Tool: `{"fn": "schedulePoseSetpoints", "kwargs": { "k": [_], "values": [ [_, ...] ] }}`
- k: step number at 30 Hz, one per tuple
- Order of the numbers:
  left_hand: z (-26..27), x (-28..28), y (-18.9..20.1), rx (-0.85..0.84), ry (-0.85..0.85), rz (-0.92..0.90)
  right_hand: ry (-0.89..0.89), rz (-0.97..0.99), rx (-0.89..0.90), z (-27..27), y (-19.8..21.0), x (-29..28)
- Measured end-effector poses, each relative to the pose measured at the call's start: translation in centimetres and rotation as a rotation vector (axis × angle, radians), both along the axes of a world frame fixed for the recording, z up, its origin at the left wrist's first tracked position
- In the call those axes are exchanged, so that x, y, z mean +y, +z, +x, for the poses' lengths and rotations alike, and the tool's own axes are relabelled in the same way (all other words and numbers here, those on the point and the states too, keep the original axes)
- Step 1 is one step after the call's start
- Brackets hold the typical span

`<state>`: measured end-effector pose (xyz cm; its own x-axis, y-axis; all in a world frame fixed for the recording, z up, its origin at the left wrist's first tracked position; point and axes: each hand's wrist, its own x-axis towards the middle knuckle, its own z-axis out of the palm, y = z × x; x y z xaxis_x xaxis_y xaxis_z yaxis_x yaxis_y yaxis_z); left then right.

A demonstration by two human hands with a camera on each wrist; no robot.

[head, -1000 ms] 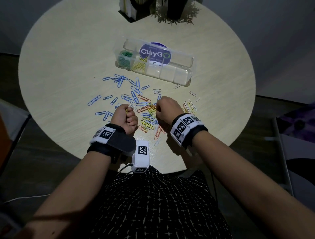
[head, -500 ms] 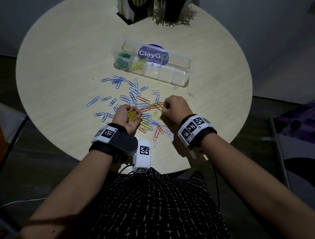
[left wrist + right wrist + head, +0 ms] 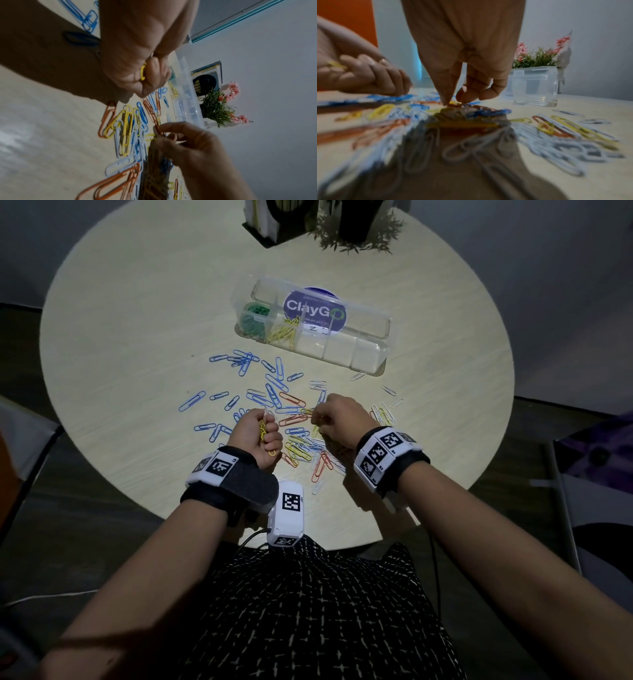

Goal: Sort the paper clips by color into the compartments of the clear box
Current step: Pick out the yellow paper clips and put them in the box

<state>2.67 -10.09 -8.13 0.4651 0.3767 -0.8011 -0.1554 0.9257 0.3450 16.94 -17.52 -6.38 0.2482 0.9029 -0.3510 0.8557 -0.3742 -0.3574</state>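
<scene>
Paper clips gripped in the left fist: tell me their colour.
Yellow. The left hand grips a bunch of yellow wire paper clips; the head view shows them best.

Mixed-colour paper clips (image 3: 294, 419) scattered before open clear box (image 3: 383, 323), green and yellow sorted.

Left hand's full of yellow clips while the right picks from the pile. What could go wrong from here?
1. The left hand grips a bunch of yellow clips; one pokes out below the fist and may slip out.
2. The right hand pinches into the mixed pile, where colors overlap, so it might drag an orange clip along.
3. The clear box has adjoining compartments; a handful could spill over a divider.
</scene>
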Motion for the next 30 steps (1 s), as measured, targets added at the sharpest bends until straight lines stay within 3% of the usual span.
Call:
{"fn": "schedulePoseSetpoints", "kwargs": {
  "k": [6, 11, 20, 23, 27, 30],
  "values": [
    [-0.6, 0.3, 0.0, 0.006, 0.038, -0.023, 0.015, -0.027, -0.043, -0.3, -0.3, 0.3],
    [-0.8, 0.5, 0.0, 0.015, 0.050, -0.013, -0.249, 0.133, 0.116, -0.3, -0.2, 1.3],
    [-1.8, 0.9, -0.2, 0.016, 0.060, -0.016, -0.061, 0.064, -0.079, -0.8, -1.2, 2.8],
    [-1.9, 1.0, -0.3, 0.021, 0.060, -0.012, -0.125, 0.104, -0.009, -0.5, -1.1, 2.4],
    [-1.3, 0.7, -0.3, 0.027, 0.076, 0.026, -0.388, 0.276, 0.180, -0.3, 0.0, 1.8],
    [-0.5, 0.1, 0.3, -0.033, 0.113, 0.036, -0.352, 0.351, 0.296, -1.2, 1.9, 1.7]
  ]
}}
